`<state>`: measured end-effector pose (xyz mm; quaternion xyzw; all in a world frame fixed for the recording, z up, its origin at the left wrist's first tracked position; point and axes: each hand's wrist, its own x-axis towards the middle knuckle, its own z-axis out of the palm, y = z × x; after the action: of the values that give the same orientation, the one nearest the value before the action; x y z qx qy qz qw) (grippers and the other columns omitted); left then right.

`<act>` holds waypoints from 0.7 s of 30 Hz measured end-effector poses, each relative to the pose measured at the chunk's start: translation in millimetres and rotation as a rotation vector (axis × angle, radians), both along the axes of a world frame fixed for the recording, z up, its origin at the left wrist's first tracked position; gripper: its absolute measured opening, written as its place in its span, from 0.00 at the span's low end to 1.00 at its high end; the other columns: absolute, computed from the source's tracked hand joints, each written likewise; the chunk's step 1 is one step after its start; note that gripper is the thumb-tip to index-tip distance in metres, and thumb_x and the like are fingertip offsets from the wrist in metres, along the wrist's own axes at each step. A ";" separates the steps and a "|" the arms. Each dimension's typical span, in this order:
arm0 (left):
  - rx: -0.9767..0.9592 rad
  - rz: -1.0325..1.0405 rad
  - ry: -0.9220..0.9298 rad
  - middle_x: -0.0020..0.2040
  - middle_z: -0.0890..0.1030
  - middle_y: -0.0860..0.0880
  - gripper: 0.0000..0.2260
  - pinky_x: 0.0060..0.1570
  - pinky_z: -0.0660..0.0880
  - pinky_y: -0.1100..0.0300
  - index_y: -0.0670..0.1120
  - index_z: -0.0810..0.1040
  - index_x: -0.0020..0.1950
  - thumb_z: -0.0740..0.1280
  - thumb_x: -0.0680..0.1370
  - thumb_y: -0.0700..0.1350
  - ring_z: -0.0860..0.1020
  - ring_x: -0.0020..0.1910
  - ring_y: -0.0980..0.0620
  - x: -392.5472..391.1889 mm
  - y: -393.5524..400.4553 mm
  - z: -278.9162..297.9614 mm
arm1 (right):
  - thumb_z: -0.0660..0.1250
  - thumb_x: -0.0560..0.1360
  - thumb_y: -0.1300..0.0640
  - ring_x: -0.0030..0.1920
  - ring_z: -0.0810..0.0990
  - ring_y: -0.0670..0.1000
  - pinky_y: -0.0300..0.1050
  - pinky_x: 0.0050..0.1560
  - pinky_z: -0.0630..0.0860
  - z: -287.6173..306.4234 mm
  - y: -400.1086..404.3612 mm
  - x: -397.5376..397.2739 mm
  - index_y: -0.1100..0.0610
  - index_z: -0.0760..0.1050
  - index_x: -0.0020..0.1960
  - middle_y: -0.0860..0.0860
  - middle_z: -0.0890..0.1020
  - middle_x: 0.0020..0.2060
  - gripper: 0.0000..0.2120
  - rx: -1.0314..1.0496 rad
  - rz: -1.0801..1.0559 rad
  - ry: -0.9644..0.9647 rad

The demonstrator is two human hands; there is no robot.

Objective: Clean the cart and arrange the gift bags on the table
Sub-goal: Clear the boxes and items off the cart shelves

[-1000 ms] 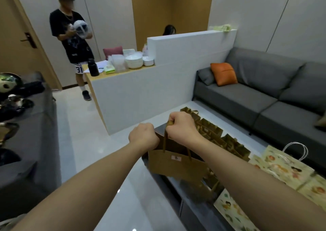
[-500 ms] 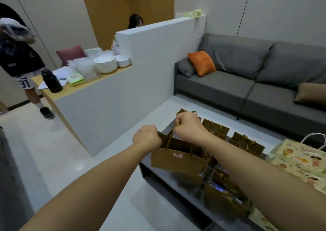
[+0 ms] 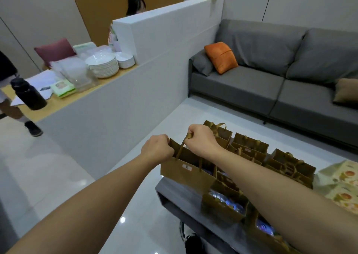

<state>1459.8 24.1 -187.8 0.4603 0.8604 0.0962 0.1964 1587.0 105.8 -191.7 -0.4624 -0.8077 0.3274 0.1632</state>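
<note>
At frame centre, the left hand (image 3: pixel 157 149) grips the near-left rim of a brown paper bag (image 3: pixel 187 173) while the right hand (image 3: pixel 201 140) pinches its handle (image 3: pixel 182 149); both are directly above it, equally close. The bag's long side runs left to right at the low table's (image 3: pixel 174 194) left end. Fingertips and bag bottom are hidden; other brown bags (image 3: pixel 249 147) crowd right.
</note>
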 end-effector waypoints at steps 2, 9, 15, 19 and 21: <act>-0.011 0.001 0.005 0.48 0.75 0.49 0.11 0.43 0.78 0.59 0.48 0.76 0.60 0.66 0.78 0.43 0.75 0.45 0.52 -13.7 24.9 -9.0 | 0.67 0.72 0.67 0.40 0.77 0.54 0.53 0.39 0.79 -18.0 25.9 -13.9 0.57 0.75 0.40 0.54 0.77 0.37 0.06 -0.037 -0.002 -0.020; -0.161 -0.042 -0.027 0.56 0.79 0.46 0.15 0.52 0.80 0.52 0.46 0.77 0.62 0.67 0.76 0.47 0.79 0.52 0.45 -50.3 122.4 -44.3 | 0.62 0.70 0.67 0.36 0.73 0.53 0.45 0.30 0.65 -82.5 115.9 -45.8 0.54 0.66 0.34 0.52 0.72 0.32 0.11 -0.183 0.054 -0.184; -0.212 -0.068 -0.083 0.61 0.80 0.44 0.18 0.57 0.78 0.51 0.45 0.77 0.65 0.67 0.79 0.52 0.78 0.58 0.43 -61.1 200.5 -92.8 | 0.69 0.77 0.54 0.42 0.79 0.53 0.51 0.39 0.80 -145.8 180.8 -55.0 0.50 0.76 0.45 0.50 0.79 0.40 0.03 -0.221 0.059 -0.239; -0.275 -0.120 -0.088 0.62 0.80 0.44 0.15 0.57 0.77 0.52 0.46 0.77 0.65 0.64 0.80 0.47 0.78 0.59 0.43 -60.1 230.0 -125.6 | 0.65 0.78 0.58 0.43 0.79 0.53 0.48 0.40 0.78 -172.7 214.4 -53.0 0.52 0.76 0.48 0.51 0.79 0.42 0.03 -0.256 0.041 -0.289; -0.305 -0.144 -0.095 0.63 0.79 0.44 0.16 0.58 0.76 0.53 0.46 0.75 0.68 0.65 0.80 0.47 0.78 0.61 0.44 -60.1 240.9 -139.9 | 0.65 0.78 0.61 0.42 0.79 0.51 0.44 0.38 0.74 -186.2 229.0 -49.7 0.51 0.74 0.46 0.50 0.79 0.41 0.06 -0.291 0.008 -0.297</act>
<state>1399.7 265.0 -327.7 0.4804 0.8197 -0.0282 0.3106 1537.3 334.8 -377.9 -0.5211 -0.7689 0.3695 -0.0277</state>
